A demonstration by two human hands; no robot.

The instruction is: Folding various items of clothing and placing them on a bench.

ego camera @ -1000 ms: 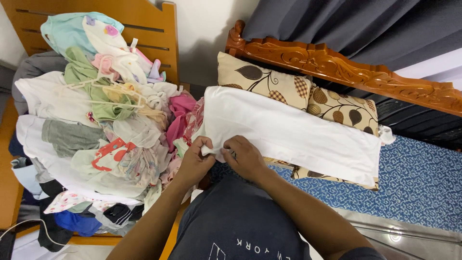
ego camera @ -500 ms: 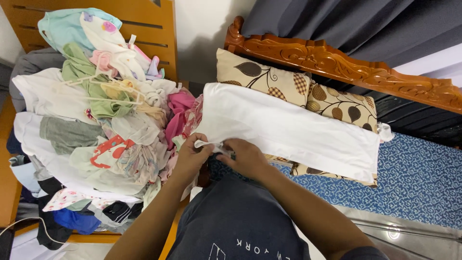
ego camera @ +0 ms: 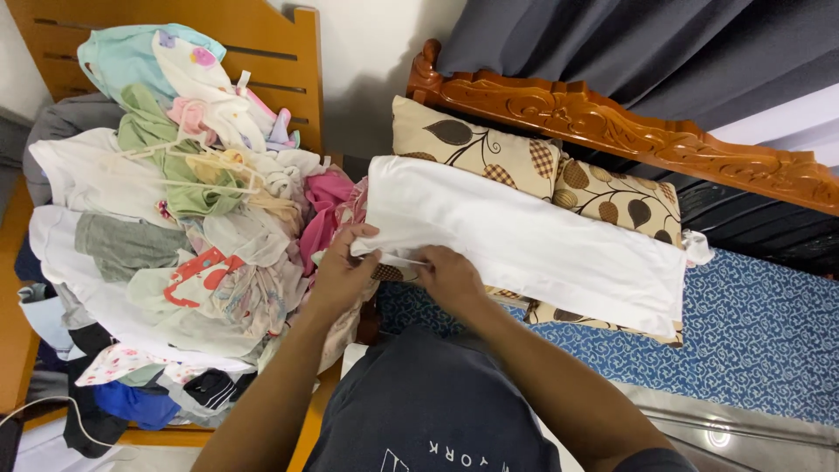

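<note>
L hand (ego camera: 343, 267) & R hand (ego camera: 450, 275) each pinch 1 white cloth (ego camera: 524, 236), over 2 leaf-print pillows (ego camera: 612, 194); 1 clothes pile (ego camera: 183, 218) beside.

A plain white wall (ego camera: 376, 52) stands at the back. On the left, a light wooden chair back (ego camera: 262, 52) with slots rises against it. To the right runs a carved reddish-brown headboard (ego camera: 629, 131), with a dark grey curtain (ego camera: 629, 44) hanging behind it. Below lies a bed under a blue patterned sheet (ego camera: 752, 341). Two cream pillows (ego camera: 603, 188) with a leaf print lean against the headboard. The light is soft and even.
</note>
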